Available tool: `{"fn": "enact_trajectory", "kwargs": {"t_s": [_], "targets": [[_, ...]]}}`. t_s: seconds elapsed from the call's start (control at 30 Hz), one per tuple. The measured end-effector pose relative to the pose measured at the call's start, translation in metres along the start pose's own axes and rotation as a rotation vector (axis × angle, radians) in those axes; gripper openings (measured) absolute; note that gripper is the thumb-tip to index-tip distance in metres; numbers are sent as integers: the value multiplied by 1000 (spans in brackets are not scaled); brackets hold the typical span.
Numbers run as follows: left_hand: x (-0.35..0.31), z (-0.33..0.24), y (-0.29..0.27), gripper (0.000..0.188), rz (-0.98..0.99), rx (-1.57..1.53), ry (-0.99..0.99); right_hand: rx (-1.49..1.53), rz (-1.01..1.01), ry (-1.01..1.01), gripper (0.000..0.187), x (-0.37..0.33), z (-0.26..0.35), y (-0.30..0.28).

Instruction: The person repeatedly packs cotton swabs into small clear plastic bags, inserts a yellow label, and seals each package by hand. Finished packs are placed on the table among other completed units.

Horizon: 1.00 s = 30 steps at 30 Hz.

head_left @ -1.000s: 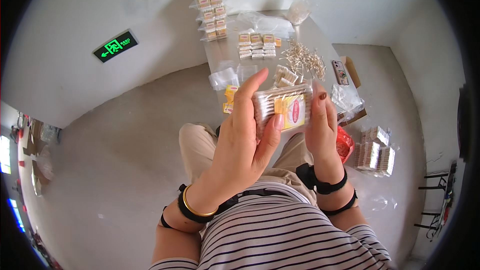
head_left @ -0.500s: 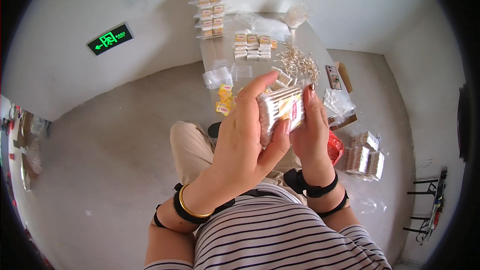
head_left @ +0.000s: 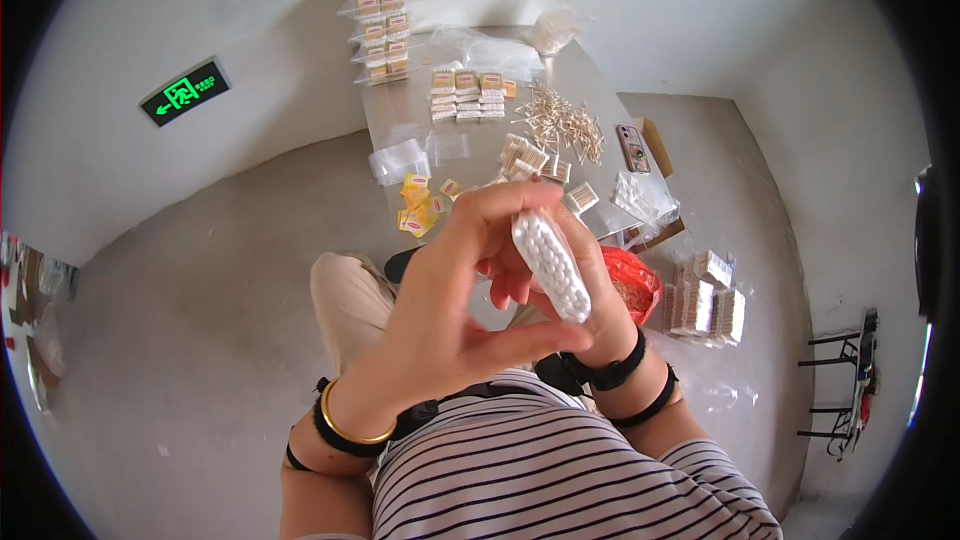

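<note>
A clear-wrapped pack of cotton swabs (head_left: pixel 550 265) is held up between my hands over the table's near edge. Its end faces me, so a cluster of white cotton tips shows. My left hand (head_left: pixel 430 285) curves around it, forefinger at the upper end and thumb at the lower end. Behind and to the right, my right hand (head_left: pixel 603 315) grips the pack; its fingers are partly hidden. Just beyond my hands lie bundles of swabs (head_left: pixel 522 154), and yellow printed cards (head_left: pixel 416 208) lie to the left.
Loose swabs (head_left: pixel 565 125) are heaped on the table (head_left: pixel 590 70). Stacked swab packs (head_left: pixel 467 95) and bagged packs (head_left: pixel 383 30) stand farther back. A phone (head_left: pixel 632 148) lies at the right edge. Below it are a red bag (head_left: pixel 630 285) and more packs (head_left: pixel 705 300) on the floor.
The pack has turned from its printed side to its cotton-tipped end. My left fingers have shifted to its ends. The view has swung slightly right.
</note>
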<state>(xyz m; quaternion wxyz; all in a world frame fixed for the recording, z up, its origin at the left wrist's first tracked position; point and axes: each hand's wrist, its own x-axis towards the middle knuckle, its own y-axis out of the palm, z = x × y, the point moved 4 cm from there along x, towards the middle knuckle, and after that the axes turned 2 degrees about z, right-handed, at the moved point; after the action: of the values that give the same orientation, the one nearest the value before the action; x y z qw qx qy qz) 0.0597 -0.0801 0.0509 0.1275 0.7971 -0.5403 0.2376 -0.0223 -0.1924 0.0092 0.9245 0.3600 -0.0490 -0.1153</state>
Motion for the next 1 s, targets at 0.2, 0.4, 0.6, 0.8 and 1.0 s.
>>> {"fn": "enact_trajectory", "kwargs": {"t_s": [0.2, 0.4, 0.6, 0.8, 1.0], "targets": [[0, 1, -12, 55, -28, -25, 59, 232, 22, 204, 45, 1, -6, -10], [-4, -3, -18, 48, -31, 173, 146, 171, -140, 339, 41, 4, -7, -5], [-9, -19, -27, 32, -32, 528, 217, 38, -361, 529, 36, 2, -14, -8], [-8, -18, -21, 28, 1, 530, 321, 35, -114, 600, 32, 10, -29, -27], [-9, -19, -18, 26, 35, 554, 334, 34, -109, 612, 30, 11, -35, -26]]}}
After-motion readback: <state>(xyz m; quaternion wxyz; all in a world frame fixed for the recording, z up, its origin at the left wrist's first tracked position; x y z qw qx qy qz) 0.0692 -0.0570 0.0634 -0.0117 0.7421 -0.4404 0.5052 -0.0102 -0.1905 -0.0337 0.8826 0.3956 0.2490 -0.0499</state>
